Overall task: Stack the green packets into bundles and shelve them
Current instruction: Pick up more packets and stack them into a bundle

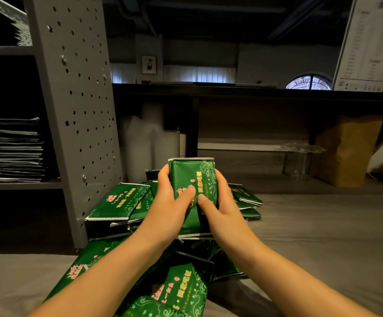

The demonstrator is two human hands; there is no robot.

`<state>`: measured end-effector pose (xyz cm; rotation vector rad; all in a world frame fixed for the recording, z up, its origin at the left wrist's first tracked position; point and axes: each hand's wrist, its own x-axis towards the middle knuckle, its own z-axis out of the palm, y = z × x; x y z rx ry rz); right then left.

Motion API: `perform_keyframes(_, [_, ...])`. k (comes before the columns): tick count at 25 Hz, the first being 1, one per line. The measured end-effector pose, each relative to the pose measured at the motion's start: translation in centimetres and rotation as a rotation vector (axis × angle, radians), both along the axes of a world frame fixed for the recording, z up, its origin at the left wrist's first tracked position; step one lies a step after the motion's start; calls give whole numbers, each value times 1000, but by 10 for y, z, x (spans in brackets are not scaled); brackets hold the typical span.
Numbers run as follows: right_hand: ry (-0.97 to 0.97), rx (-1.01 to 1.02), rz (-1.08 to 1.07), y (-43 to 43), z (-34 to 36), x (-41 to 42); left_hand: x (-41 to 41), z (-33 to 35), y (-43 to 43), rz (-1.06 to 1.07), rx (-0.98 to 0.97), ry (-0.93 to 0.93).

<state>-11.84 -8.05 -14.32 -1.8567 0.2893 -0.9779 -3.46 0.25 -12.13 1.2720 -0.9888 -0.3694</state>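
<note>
Holding a bundle of green packets (192, 177) upright in both hands, a person works low over the floor (323, 225), just above a loose pile (117, 202) of the same packets. The left hand (170, 202) curls its fingers round the bundle's left edge and lays its thumb flat on the printed face. The right hand (218, 207) mirrors it on the right edge, and the two thumb tips almost meet.

To do this step well, I would squeeze evenly from both sides and tap the lower edge down until the packets sit flush. Keeping the thumbs flat should stop the glossy faces from fanning out. The grey shelf unit (76, 110) stands just to the left, where flat stacks (12, 149) lie on one level.

The right hand's fingers are mostly hidden behind the bundle. I cannot count the packets in it, and the wrists cover its lower edge. The nearest packets are cut off by the frame. The print is too small to read, and the shelved stacks are too dim to identify.
</note>
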Motion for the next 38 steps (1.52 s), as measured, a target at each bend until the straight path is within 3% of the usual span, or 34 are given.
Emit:
perform_keyframes(3, [98,30,41,-7,0,3,3,-2,-1,19,18,-63])
perform_keyframes(6, [156,-22,-51,-24,13,-7,12,1,-1,86,-21,-58])
perform_keyframes(8, [308,-278,-245,-42,19,-18,18,3,0,143,-44,-65])
perform_keyframes(11, [743,-604,-425,-57,22,-31,27,3,1,220,-61,-65])
perform_keyframes(14, [994,-544,-349,-52,26,-36,30,5,1,263,-75,-51])
perform_keyframes(18, [1074,-568,-284,-51,23,-33,32,8,3,298,-88,-30])
perform_keyframes(25, [891,-411,-150,-54,20,-31,30,6,3,282,-54,-43])
perform_keyframes(30, [408,-123,-209,-68,28,-36,29,5,4,262,-45,-57])
perform_keyframes(34, [-64,196,-107,-64,38,-41,29,3,1,232,18,-52])
perform_keyframes(38, [-126,232,-136,-57,35,-32,22,2,0,182,52,-16])
